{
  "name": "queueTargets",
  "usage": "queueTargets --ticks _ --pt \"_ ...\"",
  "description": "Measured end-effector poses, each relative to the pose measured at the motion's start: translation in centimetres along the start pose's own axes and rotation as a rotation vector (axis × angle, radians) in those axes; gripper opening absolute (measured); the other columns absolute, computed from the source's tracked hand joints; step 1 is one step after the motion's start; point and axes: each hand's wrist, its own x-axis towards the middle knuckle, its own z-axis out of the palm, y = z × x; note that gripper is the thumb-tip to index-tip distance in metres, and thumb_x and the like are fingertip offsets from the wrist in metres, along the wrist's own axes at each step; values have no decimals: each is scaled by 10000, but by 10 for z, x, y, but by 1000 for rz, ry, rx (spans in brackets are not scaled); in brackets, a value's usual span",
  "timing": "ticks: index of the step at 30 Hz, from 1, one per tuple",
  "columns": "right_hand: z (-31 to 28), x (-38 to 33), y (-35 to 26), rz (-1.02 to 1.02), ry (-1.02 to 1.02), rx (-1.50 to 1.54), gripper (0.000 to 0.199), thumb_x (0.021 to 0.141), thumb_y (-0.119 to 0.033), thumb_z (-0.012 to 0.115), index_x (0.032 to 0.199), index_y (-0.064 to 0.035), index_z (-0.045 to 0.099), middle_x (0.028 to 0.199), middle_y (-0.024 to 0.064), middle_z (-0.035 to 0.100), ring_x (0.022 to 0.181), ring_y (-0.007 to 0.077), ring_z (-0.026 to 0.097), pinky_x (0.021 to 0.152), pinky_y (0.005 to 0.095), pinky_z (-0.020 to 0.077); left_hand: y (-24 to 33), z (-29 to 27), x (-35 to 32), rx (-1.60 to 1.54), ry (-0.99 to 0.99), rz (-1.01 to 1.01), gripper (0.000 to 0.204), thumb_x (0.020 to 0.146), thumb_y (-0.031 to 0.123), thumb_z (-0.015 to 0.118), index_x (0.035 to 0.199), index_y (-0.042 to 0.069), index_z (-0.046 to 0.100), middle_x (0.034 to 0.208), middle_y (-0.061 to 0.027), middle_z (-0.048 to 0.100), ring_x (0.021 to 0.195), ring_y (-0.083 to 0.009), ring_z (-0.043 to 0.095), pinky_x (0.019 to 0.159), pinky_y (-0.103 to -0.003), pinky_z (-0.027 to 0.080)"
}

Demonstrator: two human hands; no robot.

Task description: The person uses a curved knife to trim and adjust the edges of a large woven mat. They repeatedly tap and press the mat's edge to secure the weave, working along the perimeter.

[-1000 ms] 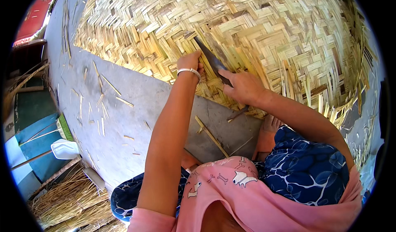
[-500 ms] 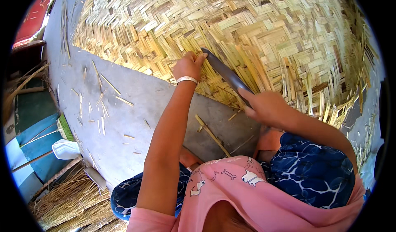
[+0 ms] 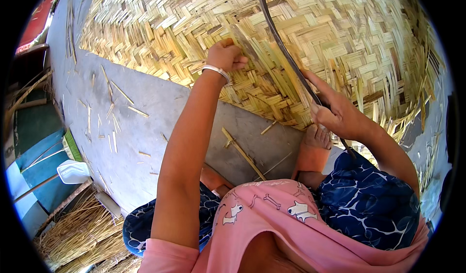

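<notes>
A large mat woven of pale yellow and straw-coloured strips [image 3: 340, 25] lies across the far side, with loose strip ends along its near edge. Over that edge part is my left hand [image 3: 226, 56], fingers curled in and closed; what they hold, if anything, is hidden. A white band circles the left wrist. My right hand [image 3: 337, 112] grips a long dark knife [image 3: 280, 42], turned nearly edge-on. Its thin curved length runs up and leftward over the mat from my hand, while its lower end reaches toward my right knee.
Grey floor [image 3: 141, 86] carries scattered cut strips and a longer stick [image 3: 242, 151]. My bare foot [image 3: 318, 136] is beside the mat's near edge. At left are a white plastic container [image 3: 74, 171], a green-bristled brush [image 3: 73, 146] and a heap of dry straw [image 3: 82, 229].
The knife has swung up and away from my left hand, turning edge-on. My right hand has shifted slightly right and nearer. My left hand has let go of the knife tip area and moved slightly up.
</notes>
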Motion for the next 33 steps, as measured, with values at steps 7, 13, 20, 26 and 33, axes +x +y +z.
queueTargets --ticks 7,13,20,26,33 --pt "5 5 -6 -123 42 -280 721 788 -107 492 1471 -58 265 889 73 580 723 111 514 702 259 449 1 -11 -2 -127 -202 -57 164 881 58 578 1044 50 586 779 -15 629 619 -132 648 483 -247 516" --pt "10 6 -13 176 -182 -159 624 805 -103 566 1412 -118 422 815 48 605 701 90 531 660 239 445 -15 -6 -13 80 54 21 97 906 78 575 885 2 632 734 -100 679 546 -162 643 420 -232 483" --pt "10 38 -7 372 -156 -131 582 806 -237 565 1346 -35 488 839 83 610 755 118 558 699 261 459 -26 -5 -24 91 209 64 216 865 154 661 728 17 564 615 -103 633 473 -131 589 411 -248 462" --pt "5 55 -15 313 -170 -301 596 787 -288 559 1321 -29 507 1025 219 653 935 244 632 831 315 472 -25 -10 -29 -128 137 13 230 858 190 700 716 93 548 635 -2 572 545 -99 600 455 -213 475" --pt "-4 61 -30 321 -198 -365 575 800 -297 560 1302 -20 518 1116 247 626 1013 314 622 888 343 462 -20 -6 -28 -365 130 3 221 882 284 677 871 65 647 692 6 576 537 -91 575 450 -215 462"
